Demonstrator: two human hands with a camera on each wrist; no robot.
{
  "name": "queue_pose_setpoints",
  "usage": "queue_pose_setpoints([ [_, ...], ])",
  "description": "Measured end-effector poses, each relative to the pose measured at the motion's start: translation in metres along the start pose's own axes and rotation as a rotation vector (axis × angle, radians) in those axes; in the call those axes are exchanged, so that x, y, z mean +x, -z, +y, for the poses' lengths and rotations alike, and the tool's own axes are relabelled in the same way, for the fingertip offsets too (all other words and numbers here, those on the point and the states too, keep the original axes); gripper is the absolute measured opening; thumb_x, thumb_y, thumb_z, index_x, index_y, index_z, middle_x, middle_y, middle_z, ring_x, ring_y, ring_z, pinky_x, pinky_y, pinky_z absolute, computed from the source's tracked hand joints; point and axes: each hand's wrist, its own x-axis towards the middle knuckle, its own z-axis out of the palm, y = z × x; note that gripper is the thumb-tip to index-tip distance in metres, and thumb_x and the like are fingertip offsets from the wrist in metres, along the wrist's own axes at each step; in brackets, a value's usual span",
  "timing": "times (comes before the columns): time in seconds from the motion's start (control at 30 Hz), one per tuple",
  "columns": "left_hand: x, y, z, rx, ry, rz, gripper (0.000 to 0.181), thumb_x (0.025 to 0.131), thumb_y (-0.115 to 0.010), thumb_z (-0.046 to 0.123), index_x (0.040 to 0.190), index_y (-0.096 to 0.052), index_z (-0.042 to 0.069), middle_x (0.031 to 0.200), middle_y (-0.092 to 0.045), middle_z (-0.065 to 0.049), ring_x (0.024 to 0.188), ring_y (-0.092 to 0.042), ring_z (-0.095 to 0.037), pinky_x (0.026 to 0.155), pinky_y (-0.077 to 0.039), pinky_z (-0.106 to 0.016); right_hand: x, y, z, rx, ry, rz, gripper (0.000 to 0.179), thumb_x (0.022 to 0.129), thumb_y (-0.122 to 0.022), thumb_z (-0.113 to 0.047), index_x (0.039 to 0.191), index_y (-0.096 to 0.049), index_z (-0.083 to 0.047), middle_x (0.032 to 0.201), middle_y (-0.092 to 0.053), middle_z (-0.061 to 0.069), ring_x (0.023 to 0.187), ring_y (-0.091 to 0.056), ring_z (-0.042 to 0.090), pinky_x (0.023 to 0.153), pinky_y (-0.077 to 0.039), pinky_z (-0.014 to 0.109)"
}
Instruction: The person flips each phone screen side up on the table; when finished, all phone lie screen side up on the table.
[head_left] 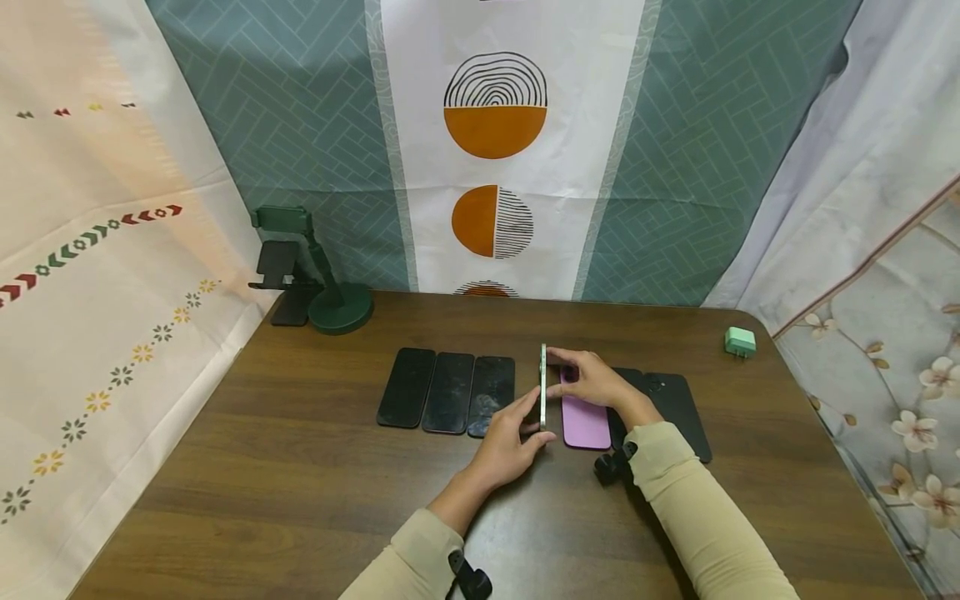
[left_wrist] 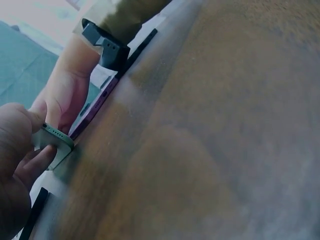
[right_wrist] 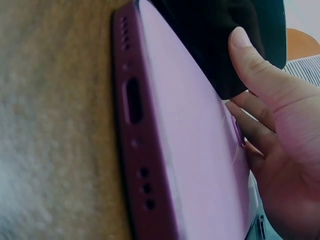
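A phone with a pale green frame [head_left: 543, 387] stands on edge above the table between both hands. My left hand [head_left: 504, 443] grips its near end, the fingers at its left face and the thumb by the bottom corner. In the left wrist view, the port end of the green phone [left_wrist: 61, 135] sits between the left fingers. My right hand [head_left: 596, 382] holds the far part from the right. In the right wrist view, the right thumb lies against the phone's dark glossy face [right_wrist: 215, 45]. Below the right hand a purple phone [head_left: 586, 423] lies back up.
Three dark phones [head_left: 448, 392] lie side by side to the left. Black phones [head_left: 678, 408] lie right of the purple one, partly under the right arm. A green phone stand [head_left: 341, 308] is at the back left, a green charger plug [head_left: 740, 341] at the back right.
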Motion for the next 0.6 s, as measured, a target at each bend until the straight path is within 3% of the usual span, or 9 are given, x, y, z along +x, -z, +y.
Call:
queue_pose_setpoints([
  [0.4, -0.0024, 0.0026, -0.0006, -0.028, 0.023, -0.004, 0.078, 0.092, -0.073, 0.005, 0.156, -0.029, -0.004, 0.153, -0.043, -0.024, 0.128, -0.057, -0.034, 0.091, -0.053, -0.021, 0.001, -0.0014, -0.0013, 0.032, 0.015, 0.03, 0.076, 0.083, -0.085, -0.02, 0.147, -0.05, 0.0, 0.135, -0.063, 0.018, 0.126, -0.058, 0.034, 0.106, -0.044, 0.055],
  [0.6, -0.0009, 0.0048, -0.0007, -0.074, 0.04, 0.019, 0.081, 0.086, -0.078, 0.001, 0.153, -0.033, -0.008, 0.152, -0.042, -0.026, 0.121, -0.062, -0.035, 0.089, -0.054, -0.021, -0.0022, -0.0015, -0.0028, 0.013, 0.013, 0.049, 0.073, 0.083, -0.085, -0.021, 0.145, -0.053, 0.0, 0.14, -0.059, 0.019, 0.129, -0.056, 0.036, 0.107, -0.043, 0.057],
])
